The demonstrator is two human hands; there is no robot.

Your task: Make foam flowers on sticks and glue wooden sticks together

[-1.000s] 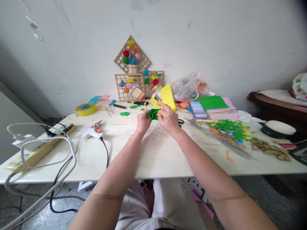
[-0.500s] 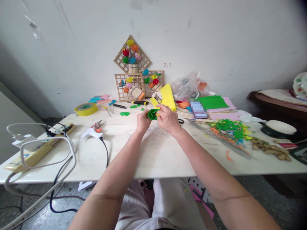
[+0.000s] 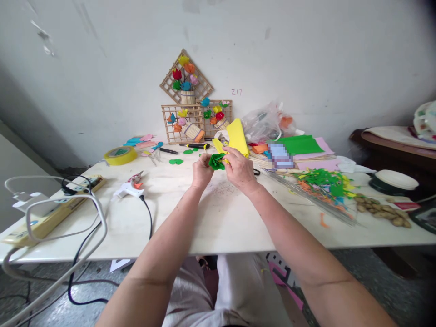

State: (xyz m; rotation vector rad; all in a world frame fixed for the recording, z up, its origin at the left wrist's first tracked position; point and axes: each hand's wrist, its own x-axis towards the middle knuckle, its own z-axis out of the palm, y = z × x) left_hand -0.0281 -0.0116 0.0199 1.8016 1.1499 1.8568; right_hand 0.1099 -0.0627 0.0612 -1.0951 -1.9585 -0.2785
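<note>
A green paper flower (image 3: 216, 161) with ruffled petals is held above the middle of the table. On its left side my left hand (image 3: 202, 171) is closed round it. My right hand (image 3: 241, 169) pinches at the flower's right side, where a small yellow bit (image 3: 225, 160) shows at the fingertips; the bit is too small to make out. Behind the hands lies a folded yellow sheet (image 3: 237, 137). Green cut-out petals (image 3: 176, 161) rest on the table to the left of the flower.
A white glue gun (image 3: 129, 190) with a black cord and a power strip (image 3: 54, 211) are at left, near yellow tape (image 3: 120, 156). Lattice frames with paper flowers (image 3: 186, 79) lean on the wall. Wires (image 3: 313, 197), paper scraps (image 3: 322, 181) and peanuts (image 3: 383, 209) lie at right.
Both hands stay on the green flower with hardly any movement; its petals look slightly turned. The whole view has shifted a little.
</note>
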